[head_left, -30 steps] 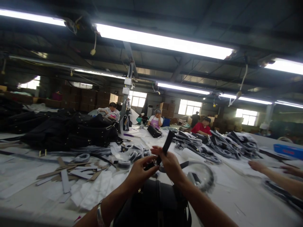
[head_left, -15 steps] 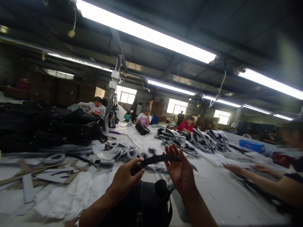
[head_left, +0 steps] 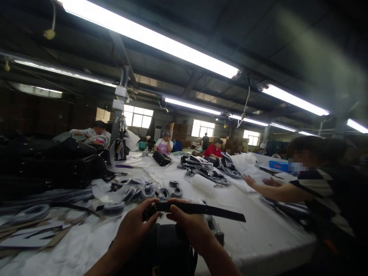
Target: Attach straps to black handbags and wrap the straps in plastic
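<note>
Left hand (head_left: 135, 226) and right hand (head_left: 194, 226) clamp the strap (head_left: 220, 212) side by side — best to hold it flat, untwisted.

Long fluorescent tubes (head_left: 149, 40) run slantwise under a dark ceiling (head_left: 184, 23) crossed by metal beams (head_left: 124, 57). Pale daylight fills the paned windows (head_left: 138, 116) along the far side. A grey post (head_left: 115, 122) carries small white electrical boxes (head_left: 120, 91). Cardboard cartons (head_left: 183, 130) stack behind the broad white worktop (head_left: 258, 235); the far left is dim.
</note>
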Demonstrator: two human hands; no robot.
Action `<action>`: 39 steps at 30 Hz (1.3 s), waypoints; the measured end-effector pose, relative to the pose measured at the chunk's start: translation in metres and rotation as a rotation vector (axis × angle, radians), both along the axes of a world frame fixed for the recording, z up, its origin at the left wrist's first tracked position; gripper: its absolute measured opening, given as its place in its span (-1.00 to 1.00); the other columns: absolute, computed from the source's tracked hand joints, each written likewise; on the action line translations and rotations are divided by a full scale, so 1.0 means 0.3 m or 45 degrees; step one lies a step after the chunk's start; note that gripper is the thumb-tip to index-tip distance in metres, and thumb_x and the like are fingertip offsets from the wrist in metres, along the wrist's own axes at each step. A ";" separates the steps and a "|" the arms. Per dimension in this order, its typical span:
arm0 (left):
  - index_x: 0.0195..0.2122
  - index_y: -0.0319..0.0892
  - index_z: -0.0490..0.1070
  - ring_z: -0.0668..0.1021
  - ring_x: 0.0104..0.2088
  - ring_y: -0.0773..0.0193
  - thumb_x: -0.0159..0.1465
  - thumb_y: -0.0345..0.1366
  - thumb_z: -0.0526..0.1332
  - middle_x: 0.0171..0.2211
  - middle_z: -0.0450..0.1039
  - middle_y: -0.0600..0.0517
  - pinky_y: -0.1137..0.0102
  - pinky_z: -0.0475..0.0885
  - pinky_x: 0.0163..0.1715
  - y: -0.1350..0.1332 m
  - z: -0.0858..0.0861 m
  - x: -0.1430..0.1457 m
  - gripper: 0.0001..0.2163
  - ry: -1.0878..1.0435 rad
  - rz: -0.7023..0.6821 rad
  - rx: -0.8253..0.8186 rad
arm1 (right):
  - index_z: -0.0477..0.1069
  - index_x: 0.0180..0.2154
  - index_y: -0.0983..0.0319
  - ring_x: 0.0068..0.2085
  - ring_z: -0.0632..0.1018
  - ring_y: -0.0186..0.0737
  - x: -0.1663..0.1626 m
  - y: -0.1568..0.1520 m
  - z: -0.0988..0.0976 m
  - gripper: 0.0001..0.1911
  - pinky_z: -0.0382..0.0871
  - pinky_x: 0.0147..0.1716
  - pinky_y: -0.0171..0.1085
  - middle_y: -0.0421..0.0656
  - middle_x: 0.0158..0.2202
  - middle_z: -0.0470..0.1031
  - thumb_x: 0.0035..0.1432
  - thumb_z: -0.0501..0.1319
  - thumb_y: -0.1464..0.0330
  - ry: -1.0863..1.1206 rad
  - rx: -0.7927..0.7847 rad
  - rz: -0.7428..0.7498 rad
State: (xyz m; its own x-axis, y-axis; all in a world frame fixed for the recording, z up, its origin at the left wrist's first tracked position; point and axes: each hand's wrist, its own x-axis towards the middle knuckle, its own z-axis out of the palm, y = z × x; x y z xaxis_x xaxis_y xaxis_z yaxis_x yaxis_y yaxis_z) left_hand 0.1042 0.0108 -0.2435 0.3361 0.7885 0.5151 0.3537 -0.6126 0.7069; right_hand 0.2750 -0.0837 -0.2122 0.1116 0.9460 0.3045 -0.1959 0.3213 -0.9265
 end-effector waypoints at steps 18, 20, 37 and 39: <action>0.05 -0.17 0.51 0.56 -0.35 0.23 0.32 -0.05 0.14 -0.28 0.54 -0.02 0.33 0.44 -0.20 -0.021 0.032 -0.024 -0.60 -0.240 -0.450 -0.236 | 0.51 -0.15 0.32 -0.10 0.62 0.03 0.015 0.042 -0.034 -0.56 0.51 -0.09 -0.06 0.01 -0.18 0.63 0.14 0.31 0.07 0.202 -0.085 0.008; 0.04 -0.15 0.52 0.56 -0.33 0.22 0.32 -0.06 0.15 -0.26 0.53 -0.02 0.33 0.43 -0.20 -0.022 0.031 -0.026 -0.61 -0.263 -0.497 -0.253 | 0.51 -0.16 0.32 -0.09 0.62 0.05 0.009 0.037 -0.024 -0.57 0.53 -0.11 -0.07 0.02 -0.16 0.62 0.14 0.31 0.08 0.103 -0.074 -0.018; -0.06 -0.20 0.56 0.47 -0.44 0.28 0.20 -0.18 0.29 -0.44 0.48 0.05 0.43 0.32 -0.42 -0.045 0.060 -0.013 -0.68 -0.253 -0.400 -0.262 | 0.56 -0.10 0.23 -0.41 0.66 -0.09 -0.054 0.039 0.038 -0.56 0.54 -0.51 -0.27 -0.01 -0.21 0.63 0.24 0.16 0.04 -0.775 0.118 -0.391; -0.02 -0.21 0.53 0.44 -0.48 0.31 0.20 -0.18 0.29 -0.48 0.43 0.08 0.44 0.30 -0.47 -0.041 0.056 -0.011 -0.65 -0.243 -0.419 -0.246 | 0.56 -0.09 0.19 -0.48 0.64 -0.17 -0.068 0.031 0.056 -0.59 0.52 -0.52 -0.31 -0.05 -0.24 0.64 0.29 0.10 0.09 -0.990 0.168 -0.408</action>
